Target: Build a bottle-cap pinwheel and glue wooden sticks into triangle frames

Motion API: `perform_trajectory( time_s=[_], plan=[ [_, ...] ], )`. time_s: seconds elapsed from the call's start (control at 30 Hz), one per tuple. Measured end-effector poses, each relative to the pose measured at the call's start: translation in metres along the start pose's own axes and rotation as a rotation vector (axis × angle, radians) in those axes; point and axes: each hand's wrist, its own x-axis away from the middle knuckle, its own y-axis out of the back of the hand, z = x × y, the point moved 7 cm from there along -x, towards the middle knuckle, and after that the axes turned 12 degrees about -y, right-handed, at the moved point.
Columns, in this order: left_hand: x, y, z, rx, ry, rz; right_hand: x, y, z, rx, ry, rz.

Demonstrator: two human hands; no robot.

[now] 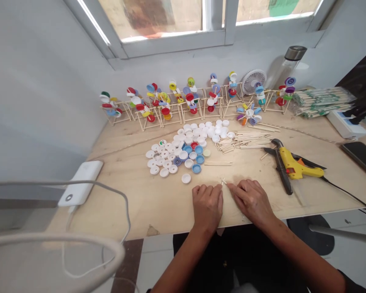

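Observation:
Near the front edge of the table, my left hand is closed around a thin wooden stick, its fingers curled. My right hand pinches another stick from the right side. The tips of the two wooden sticks cross and appear to touch between my hands; the rest of each stick is hidden by the fingers. Just beyond lie a few loose sticks side by side. A single white bottle cap sits close to my left hand, in front of a spread of white caps and blue caps.
A yellow glue gun and dark pliers-like tool lie at right. Behind are stick piles and stick-frame models with coloured cap wheels. A bottle, small fan, phone, power strip and white power bank surround them.

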Motion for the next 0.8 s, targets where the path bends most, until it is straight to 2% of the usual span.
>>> perform_trajectory(
  time_s=[0.17,0.33,0.47,0.6,0.8],
  plan=[
    [0.004,0.007,0.004,0.032,0.027,-0.033,0.001,0.006,-0.01,-0.093,-0.039,0.011],
    [0.021,0.027,0.024,0.107,0.137,-0.105,0.006,0.02,-0.039,-0.191,-0.174,-0.019],
    [0.033,0.038,0.031,0.117,0.163,-0.113,0.004,0.024,-0.052,-0.195,-0.196,-0.023],
    [0.038,0.038,0.03,0.116,0.175,-0.087,-0.017,0.021,-0.05,-0.116,-0.145,0.002],
    [0.04,0.036,0.03,0.125,0.175,-0.084,-0.063,-0.001,-0.034,-0.014,-0.068,0.076]
  ],
)
